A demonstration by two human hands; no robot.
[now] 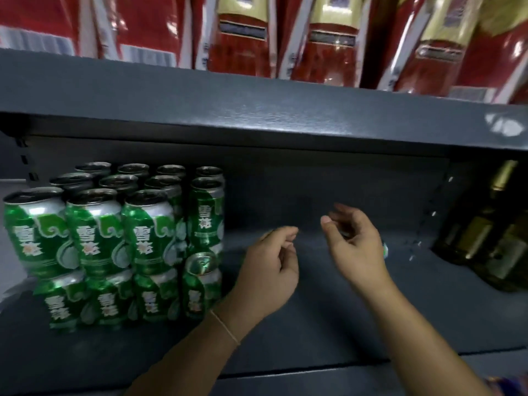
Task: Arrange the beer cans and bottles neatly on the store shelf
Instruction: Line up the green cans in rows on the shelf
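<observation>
fingers: hanging loosely curled on both hands, pinching nothing, gaps narrow between thumb and fingertips.
left hand (270,270): hovering over the bare middle of the shelf (328,318), just beside the low front can (201,284), not touching it as far as can be told; thin band circling the wrist.
right hand (354,244): floating a little farther in, palm turning leftward, thumb pointing up, holding nothing.
green cans (94,238): standing stacked two high at the left of the shelf, several rows deep, labels mostly facing forward; front right column showing only one can, its top exposed.
bottles (485,232): standing dark and gold-topped at the far right, well apart from the cans and from both hands.
gap: lying wide between cans and bottles, waiting to be filled or closed up.
upper shelf: carrying red packages (243,38) overhead, blurred, not part of the job.
step, judging only: seeming between placements, reaching for nothing yet.
risk: knocking the upper layer of cans with the left wrist while moving sideways, tipping the stack, since the top cans are resting only on rims below.
risk: clinking the crowded bottles together if grabbing one from the far corner in poor light.
</observation>
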